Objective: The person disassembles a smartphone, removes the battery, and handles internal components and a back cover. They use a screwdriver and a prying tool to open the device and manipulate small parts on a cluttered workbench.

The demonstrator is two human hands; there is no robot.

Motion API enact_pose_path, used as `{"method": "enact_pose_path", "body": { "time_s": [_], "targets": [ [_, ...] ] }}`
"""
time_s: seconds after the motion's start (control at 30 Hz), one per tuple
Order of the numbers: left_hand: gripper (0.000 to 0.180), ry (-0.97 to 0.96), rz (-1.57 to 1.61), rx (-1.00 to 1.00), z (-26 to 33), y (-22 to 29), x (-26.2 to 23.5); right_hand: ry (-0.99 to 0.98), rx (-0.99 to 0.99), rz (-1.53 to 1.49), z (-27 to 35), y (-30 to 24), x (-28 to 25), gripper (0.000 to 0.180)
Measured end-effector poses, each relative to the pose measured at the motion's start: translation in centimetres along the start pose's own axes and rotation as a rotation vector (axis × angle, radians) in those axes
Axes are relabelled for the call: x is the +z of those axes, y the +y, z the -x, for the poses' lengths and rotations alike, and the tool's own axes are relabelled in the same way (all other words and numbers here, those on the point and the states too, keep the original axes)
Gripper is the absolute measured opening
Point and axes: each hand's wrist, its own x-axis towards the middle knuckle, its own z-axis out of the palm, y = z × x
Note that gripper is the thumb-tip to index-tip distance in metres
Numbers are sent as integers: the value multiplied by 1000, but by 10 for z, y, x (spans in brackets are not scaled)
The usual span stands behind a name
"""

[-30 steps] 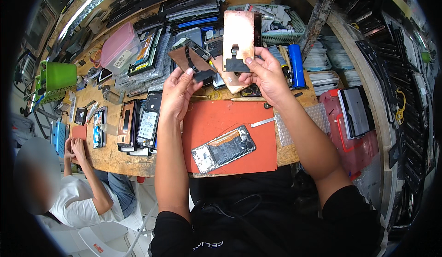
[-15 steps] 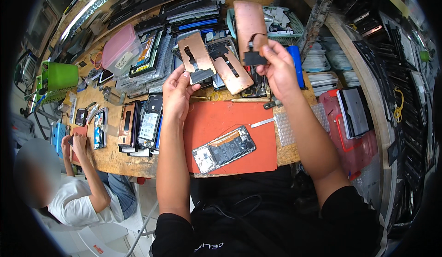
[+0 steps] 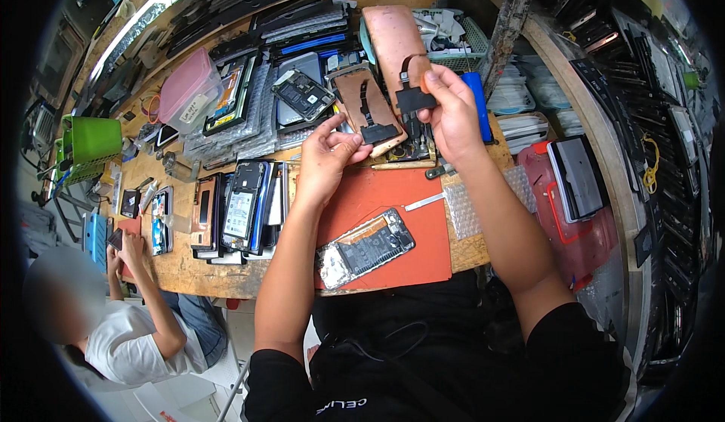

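Clearly, left fingers (image 3: 348, 147) pinch a brown panel (image 3: 350, 98), right fingers (image 3: 438, 86) a pink panel (image 3: 393, 35) (long axes pointing away, leaning left).

A coppery panel (image 3: 393, 35) with a black flex tab (image 3: 414, 101) is held tilted. A browner panel (image 3: 350, 93), similarly tabbed, is held just left

wooden bench (image 3: 181, 267) — orange mat (image 3: 377, 195), bubble wrap (image 3: 462, 214)

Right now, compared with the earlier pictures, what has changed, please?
The left hand, holding a copper-coloured panel, has moved rightward, nearer to the right hand. Nothing was visibly let go: the right hand still holds a second copper-coloured panel. The open phone stays on the red mat.
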Motion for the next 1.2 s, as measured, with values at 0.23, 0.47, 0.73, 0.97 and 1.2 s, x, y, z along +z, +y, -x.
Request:
{"method": "enact_pose_path", "body": {
  "time_s": [0.23,0.47,0.73,0.97,1.2],
  "targets": [
    [24,101,-122,113,7,17,-14,-218,136,208,24,18,21,25],
    [29,-41,-91,119,26,25,-16,-328,-43,627,51,29,44,54],
    [27,-15,176,18,22,27,-34,-599,-790,1100,54,20,47,102],
    [22,7,136,-57,31,39,-21,-582,-934,1111,58,35,47,59],
    [41,25,171,352,19,34,-53,-498,-941,699,59,26,57,34]
  ]
}}
